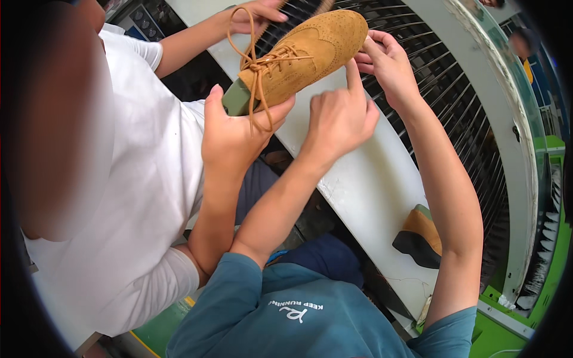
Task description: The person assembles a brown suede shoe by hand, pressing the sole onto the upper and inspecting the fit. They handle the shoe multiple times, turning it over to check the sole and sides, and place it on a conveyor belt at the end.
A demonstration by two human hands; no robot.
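A tan suede lace-up shoe point(307, 53) with a perforated toe and tied laces is held up, a green shoe last point(237, 98) showing at its heel. The hand of a co-worker point(239, 134) in white supports it from below at the heel. My left hand point(340, 119) points with its index finger stretched up to the shoe's side near the toe, the other fingers curled. At the toe tip, my right hand point(388, 65) grips the edge with thumb and fingers. The co-worker's other hand point(259, 15) is by a dark ridged thing point(292, 21), partly hidden behind the shoe.
Another tan shoe point(422, 235) with a black sole lies on the pale bench point(358, 185), partly behind my right forearm. Beyond the bench stretches a rack of dark metal bars point(441, 77) inside a pale curved frame point(519, 131). Green machinery point(552, 250) stands at the right.
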